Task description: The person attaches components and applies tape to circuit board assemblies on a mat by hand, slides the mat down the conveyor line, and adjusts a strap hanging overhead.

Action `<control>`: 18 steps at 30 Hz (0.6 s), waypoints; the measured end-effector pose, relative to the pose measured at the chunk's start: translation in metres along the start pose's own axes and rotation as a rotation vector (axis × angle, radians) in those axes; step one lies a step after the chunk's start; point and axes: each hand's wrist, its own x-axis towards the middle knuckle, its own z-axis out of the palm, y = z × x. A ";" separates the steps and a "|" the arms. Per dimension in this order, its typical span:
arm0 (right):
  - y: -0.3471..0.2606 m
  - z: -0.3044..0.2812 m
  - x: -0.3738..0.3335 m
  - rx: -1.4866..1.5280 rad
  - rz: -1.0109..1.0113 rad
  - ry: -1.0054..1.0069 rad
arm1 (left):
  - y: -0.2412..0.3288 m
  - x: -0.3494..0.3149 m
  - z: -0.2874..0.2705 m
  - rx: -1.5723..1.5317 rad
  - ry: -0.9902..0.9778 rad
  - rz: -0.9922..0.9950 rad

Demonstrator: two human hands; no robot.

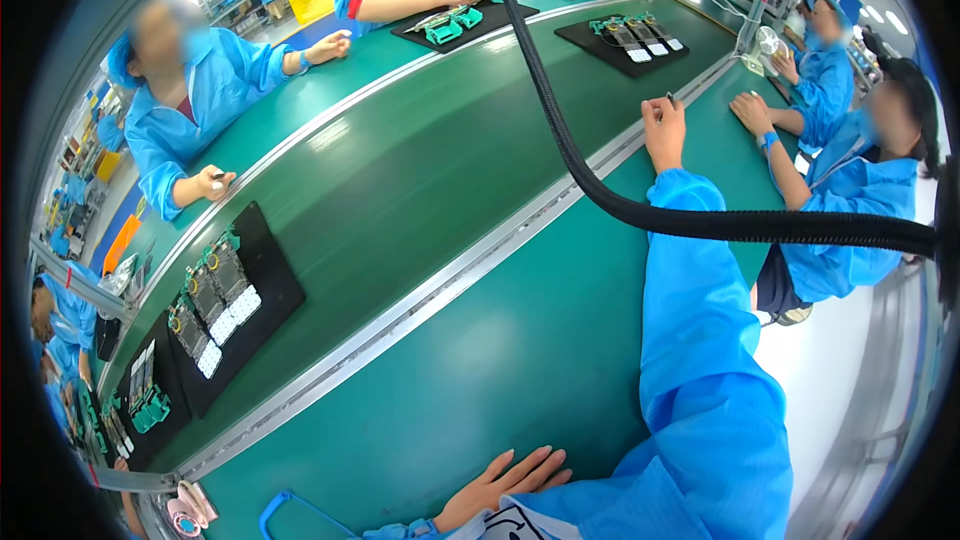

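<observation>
My right hand (664,135) reaches out over the metal rail (610,152) at the belt's near edge. Its fingers are pinched together, and a small dark thing (671,96) shows at their tips, too small to name. Low in the picture, my left hand (505,485) lies on the green tabletop (480,370) with its fingers stretched out and nothing in them. Beyond the right hand, a black mat (580,35) on the green conveyor belt (420,160) carries several circuit boards (640,37) with white ends.
A thick black cable (560,130) hangs across the view. More boards (215,290) lie on a black mat (270,260) at left. Co-workers in blue sit along both sides. A blue strap (285,500) and a pink round case (188,510) are at lower left.
</observation>
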 end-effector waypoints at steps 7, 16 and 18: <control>-0.011 0.004 -0.002 0.003 0.014 -0.064 | 0.007 0.007 -0.010 -0.079 -0.057 -0.031; -0.005 -0.003 0.008 -0.045 -0.033 -0.185 | 0.011 0.021 -0.019 -0.066 -0.090 -0.063; -0.006 0.000 0.012 -0.092 -0.065 -0.188 | 0.012 0.024 -0.021 -0.094 -0.115 -0.061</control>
